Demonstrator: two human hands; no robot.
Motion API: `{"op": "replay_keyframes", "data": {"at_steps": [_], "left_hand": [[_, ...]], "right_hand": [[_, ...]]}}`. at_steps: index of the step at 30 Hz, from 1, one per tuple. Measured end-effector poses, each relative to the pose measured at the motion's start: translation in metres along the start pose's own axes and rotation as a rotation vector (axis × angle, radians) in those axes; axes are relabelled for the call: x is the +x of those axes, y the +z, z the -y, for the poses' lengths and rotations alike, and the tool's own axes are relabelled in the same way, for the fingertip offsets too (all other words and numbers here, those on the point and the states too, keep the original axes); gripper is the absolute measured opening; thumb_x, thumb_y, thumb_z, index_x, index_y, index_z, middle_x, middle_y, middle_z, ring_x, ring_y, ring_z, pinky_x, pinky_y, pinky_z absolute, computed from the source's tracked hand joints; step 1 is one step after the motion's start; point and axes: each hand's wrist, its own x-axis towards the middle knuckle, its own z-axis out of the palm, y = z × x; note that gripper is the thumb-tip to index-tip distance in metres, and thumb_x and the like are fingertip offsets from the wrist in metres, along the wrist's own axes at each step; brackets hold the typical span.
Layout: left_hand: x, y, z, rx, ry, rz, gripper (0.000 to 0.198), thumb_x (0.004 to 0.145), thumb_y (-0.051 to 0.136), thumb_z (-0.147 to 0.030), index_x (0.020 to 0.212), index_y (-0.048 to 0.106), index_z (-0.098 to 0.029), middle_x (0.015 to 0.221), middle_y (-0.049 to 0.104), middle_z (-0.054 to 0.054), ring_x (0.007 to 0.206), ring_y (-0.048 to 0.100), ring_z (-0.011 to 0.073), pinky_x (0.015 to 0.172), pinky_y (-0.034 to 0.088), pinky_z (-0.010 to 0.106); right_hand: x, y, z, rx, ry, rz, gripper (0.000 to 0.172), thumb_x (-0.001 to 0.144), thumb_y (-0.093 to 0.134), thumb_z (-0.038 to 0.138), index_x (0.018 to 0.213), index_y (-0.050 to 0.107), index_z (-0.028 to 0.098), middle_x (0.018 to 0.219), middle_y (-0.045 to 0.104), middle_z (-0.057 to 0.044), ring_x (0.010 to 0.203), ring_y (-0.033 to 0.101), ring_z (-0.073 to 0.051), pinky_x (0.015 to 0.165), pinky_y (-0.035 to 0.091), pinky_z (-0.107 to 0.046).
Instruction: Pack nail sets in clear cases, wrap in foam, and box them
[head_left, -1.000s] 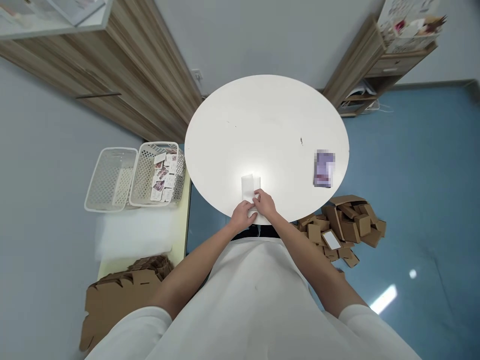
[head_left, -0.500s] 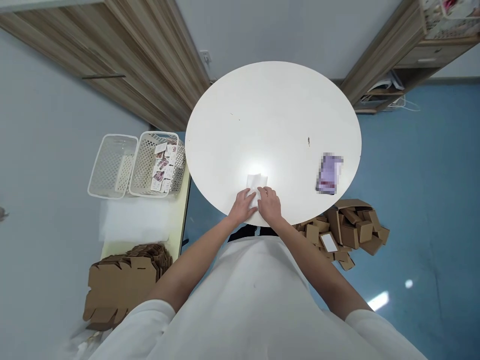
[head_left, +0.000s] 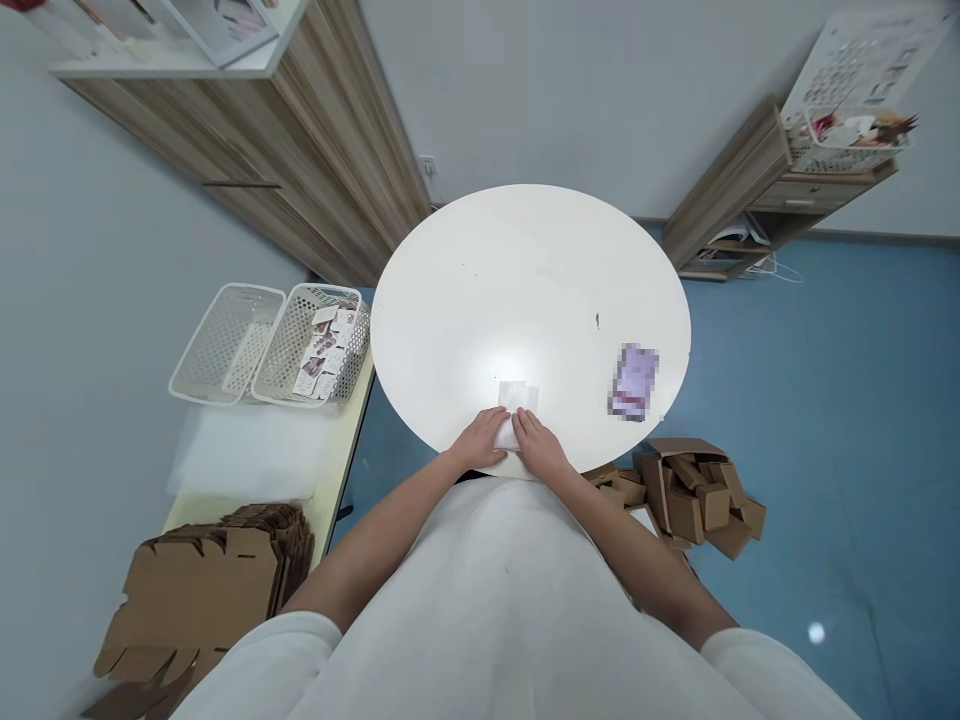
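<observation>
Left hand (head_left: 478, 439), right hand (head_left: 541, 446), part-open; touching white sheet (head_left: 513, 394)

Sheet (head_left: 513, 394) partly hidden; purple item (head_left: 634, 382) blurred

A white sheet (head_left: 514, 397) lies folded on the table (head_left: 525, 270).

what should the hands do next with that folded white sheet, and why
Probably a light smoothing stroke by the right hand toward the far end of the folded white sheet, while the left hand steadies it: both hands are at its near part on the white table, and its far end sticks out past them with uneven edges.
</observation>
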Motion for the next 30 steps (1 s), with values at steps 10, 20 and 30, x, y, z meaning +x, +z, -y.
{"op": "replay_keyframes", "data": {"at_steps": [10,20,30], "left_hand": [[0.022,-0.014,-0.004,0.021,-0.038,0.035,0.043,0.064,0.044,-0.006,0.105,0.051,-0.020,0.105,0.056,0.006,0.096,0.050,0.0205,0.086,0.041,0.037],[0.047,-0.023,-0.001,-0.129,-0.402,0.006,0.011,0.076,0.047,-0.026,0.081,0.053,-0.018,0.075,0.057,0.002,0.069,0.055,0.0163,0.061,0.043,0.028],[0.056,-0.014,-0.002,-0.133,-0.638,-0.175,0.033,0.077,0.051,-0.025,0.108,0.044,-0.019,0.097,0.057,0.006,0.083,0.057,0.0151,0.071,0.043,0.026]], "right_hand": [[0.021,-0.044,-0.016,0.085,-0.080,0.151,0.045,0.077,0.040,0.026,0.118,0.045,0.011,0.112,0.055,-0.014,0.101,0.050,-0.025,0.077,0.044,-0.035],[0.067,-0.059,-0.041,0.101,-0.019,0.058,0.025,0.081,0.041,0.027,0.098,0.056,0.017,0.098,0.052,-0.010,0.088,0.047,-0.021,0.067,0.040,-0.028],[0.055,-0.032,-0.040,0.092,0.159,-0.286,0.038,0.086,0.036,0.028,0.124,0.041,0.022,0.124,0.041,-0.011,0.104,0.041,-0.024,0.079,0.039,-0.035]]}}
